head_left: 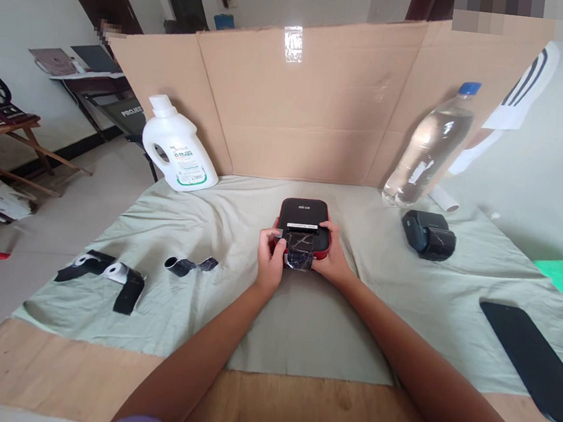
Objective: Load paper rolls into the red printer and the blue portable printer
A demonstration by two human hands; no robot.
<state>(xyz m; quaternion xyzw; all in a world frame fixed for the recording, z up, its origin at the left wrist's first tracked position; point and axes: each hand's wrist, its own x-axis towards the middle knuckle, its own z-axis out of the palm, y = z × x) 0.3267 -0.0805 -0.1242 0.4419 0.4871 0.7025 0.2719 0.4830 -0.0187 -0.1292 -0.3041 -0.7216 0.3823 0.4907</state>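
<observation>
A black and red portable label printer (306,215) sits in the middle of the cloth-covered table. Its front slot has a white strip showing, and a black marbled strip (301,243) curls down over the near edge. My left hand (270,260) grips the printer's left side, the thumb close to the strip. On the other side my right hand (335,257) holds the right edge, with a fingertip on top; its remaining fingers are partly hidden by the casing.
Left lie a curled black strip (190,266) and two small rolls with black tails (118,278). Right are a dark device with a black roll (428,236) and a phone (533,351). A white detergent bottle (182,150) and a water bottle (431,149) stand before a cardboard screen (312,113).
</observation>
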